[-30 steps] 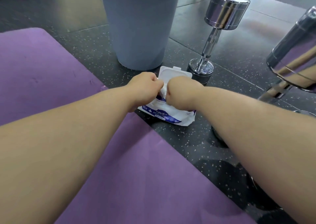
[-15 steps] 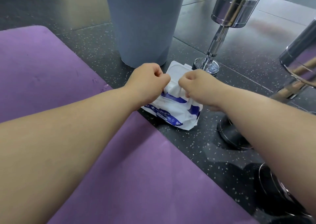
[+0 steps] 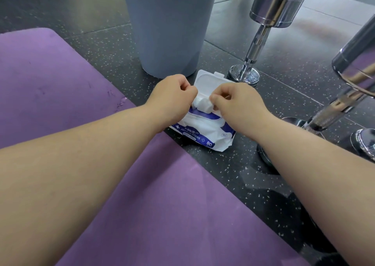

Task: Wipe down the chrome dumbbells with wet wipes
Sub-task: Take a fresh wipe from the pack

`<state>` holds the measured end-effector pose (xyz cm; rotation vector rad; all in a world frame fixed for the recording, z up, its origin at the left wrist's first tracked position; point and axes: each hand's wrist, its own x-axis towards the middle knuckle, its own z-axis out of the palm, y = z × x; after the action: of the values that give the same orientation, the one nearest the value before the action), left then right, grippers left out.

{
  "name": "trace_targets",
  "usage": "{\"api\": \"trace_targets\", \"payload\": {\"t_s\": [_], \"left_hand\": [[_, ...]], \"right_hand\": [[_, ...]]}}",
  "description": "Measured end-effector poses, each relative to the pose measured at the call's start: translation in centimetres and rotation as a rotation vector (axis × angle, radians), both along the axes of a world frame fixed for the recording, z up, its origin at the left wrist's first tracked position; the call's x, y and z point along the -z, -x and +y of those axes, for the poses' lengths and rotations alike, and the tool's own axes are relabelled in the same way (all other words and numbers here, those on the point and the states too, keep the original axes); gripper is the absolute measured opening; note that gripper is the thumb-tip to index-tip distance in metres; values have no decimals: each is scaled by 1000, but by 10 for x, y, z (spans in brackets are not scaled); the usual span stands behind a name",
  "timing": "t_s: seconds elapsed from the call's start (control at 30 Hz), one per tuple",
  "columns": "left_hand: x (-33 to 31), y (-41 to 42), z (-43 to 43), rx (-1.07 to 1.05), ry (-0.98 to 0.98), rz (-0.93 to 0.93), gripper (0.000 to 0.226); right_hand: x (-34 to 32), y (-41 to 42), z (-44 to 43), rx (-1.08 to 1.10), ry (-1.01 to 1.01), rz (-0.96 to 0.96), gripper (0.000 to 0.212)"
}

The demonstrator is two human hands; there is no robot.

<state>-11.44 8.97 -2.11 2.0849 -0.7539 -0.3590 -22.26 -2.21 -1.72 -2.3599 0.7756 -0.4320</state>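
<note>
Folded white wet wipe [image 3: 203,103] half drawn, wiping not begun.
Past the purple foam mat [image 3: 142,205], the left hand [image 3: 172,97] and right hand [image 3: 237,103], fingers curled, both pinch it. A second ago they hid it; now it stands above the open flip lid [image 3: 209,83] of the white-and-blue wipes pack [image 3: 205,131]. Beyond, beside the grey plastic bin [image 3: 168,28], the upright chrome dumbbell [image 3: 261,36] waits untouched on the floor [image 3: 284,87].

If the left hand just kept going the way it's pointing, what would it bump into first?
The left hand would likely meet the open lid first, just past the wipe it pinches; then perhaps the dumbbell. Depth is unclear.
</note>
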Motion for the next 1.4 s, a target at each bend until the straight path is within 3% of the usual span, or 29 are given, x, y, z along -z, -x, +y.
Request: {"api": "trace_targets", "payload": {"t_s": [0.1,0.2,0.27,0.37,0.5,0.6,0.73,0.8,0.97,1.03,1.1,1.23,1.3,1.4], "left_hand": [[2,-2,1,24,14,-7,13],[1,0,5,186,-18,-89,31],[1,3,7,279,-47,-175,25],[3,6,7,350,-104,-342,20],[3,3,2,290,-127,-554,14],[6,2,-2,237,-126,-568,18],[2,5,2,150,9,-389,18],[0,5,2,149,28,-350,18],[4,8,3,253,-68,-527,41],[7,6,2,206,-12,-592,28],[6,5,2,147,3,-545,18],[-1,9,0,68,11,-306,38],[-4,11,2,51,123,-133,11],[-7,15,7,38,239,-13,12]], "right_hand": [[1,0,-1,30,-99,-69,16],[4,5,-2,-58,-15,120,2],[8,6,-4,-69,77,154,6],[10,6,-3,-17,67,70,10],[14,7,2,43,-53,-74,12],[17,10,3,28,-131,-64,9],[17,7,9,-20,57,32,14],[14,4,10,20,17,-29,13],[11,5,8,30,-29,-72,16],[14,7,6,61,-81,-119,23],[17,10,6,123,-221,-216,31],[12,10,7,139,-488,-357,15],[10,8,7,89,-544,-358,7],[5,9,9,67,-555,-368,20]]}}
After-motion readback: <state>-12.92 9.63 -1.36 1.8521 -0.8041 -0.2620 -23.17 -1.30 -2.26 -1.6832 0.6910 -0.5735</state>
